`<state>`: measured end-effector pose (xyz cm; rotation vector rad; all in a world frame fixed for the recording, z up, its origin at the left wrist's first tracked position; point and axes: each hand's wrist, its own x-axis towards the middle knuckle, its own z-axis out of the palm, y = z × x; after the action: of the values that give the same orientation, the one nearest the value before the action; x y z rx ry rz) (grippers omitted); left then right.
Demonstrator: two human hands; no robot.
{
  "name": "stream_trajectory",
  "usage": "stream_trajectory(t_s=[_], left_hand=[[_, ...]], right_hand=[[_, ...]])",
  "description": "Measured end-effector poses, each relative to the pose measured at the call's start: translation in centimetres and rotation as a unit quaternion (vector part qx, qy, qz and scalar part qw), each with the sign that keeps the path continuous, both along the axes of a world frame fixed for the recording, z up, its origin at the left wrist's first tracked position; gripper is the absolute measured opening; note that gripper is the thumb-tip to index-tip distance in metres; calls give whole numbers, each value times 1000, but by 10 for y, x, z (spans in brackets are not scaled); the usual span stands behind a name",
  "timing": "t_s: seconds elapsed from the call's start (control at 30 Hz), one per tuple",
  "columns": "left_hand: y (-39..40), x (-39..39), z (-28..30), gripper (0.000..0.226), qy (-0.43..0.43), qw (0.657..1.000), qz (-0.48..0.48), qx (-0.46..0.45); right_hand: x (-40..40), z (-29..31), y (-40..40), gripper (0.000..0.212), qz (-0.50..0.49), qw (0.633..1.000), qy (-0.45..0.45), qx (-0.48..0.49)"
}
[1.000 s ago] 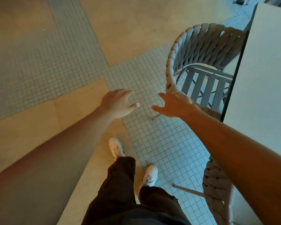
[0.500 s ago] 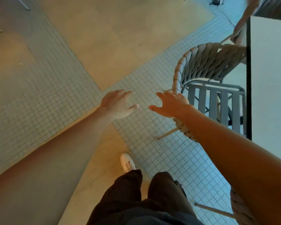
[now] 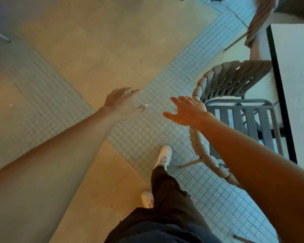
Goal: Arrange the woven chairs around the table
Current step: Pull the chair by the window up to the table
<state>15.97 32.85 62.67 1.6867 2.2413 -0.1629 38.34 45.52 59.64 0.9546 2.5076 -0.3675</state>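
A woven chair with a grey slatted seat stands pushed against the left edge of the white table. Its rope-wrapped back curves from upper right down past my right forearm. My right hand is stretched out flat with spread fingers, just left of the chair's back rim, holding nothing. My left hand hovers open over the tiled floor, further left and clear of the chair. A second woven chair stands at the table's far corner, top right.
The floor mixes beige slabs with bands of small white tiles. My legs in dark trousers and white shoes step along the tile band. A thin metal leg shows at the left edge. A chair leg pokes in at bottom right.
I have walked forward along the table. The chair has slid down and closer in view, and the second chair has come into sight at top right. Both hands stay open and empty.
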Motion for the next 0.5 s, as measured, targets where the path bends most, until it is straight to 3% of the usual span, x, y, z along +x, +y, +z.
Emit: stream_trajectory(t_s=[0.5], left_hand=[[212,-77,-8,74,2,997,-77,9]], right_hand=[[-63,9,193,95,-76,997,9,1]])
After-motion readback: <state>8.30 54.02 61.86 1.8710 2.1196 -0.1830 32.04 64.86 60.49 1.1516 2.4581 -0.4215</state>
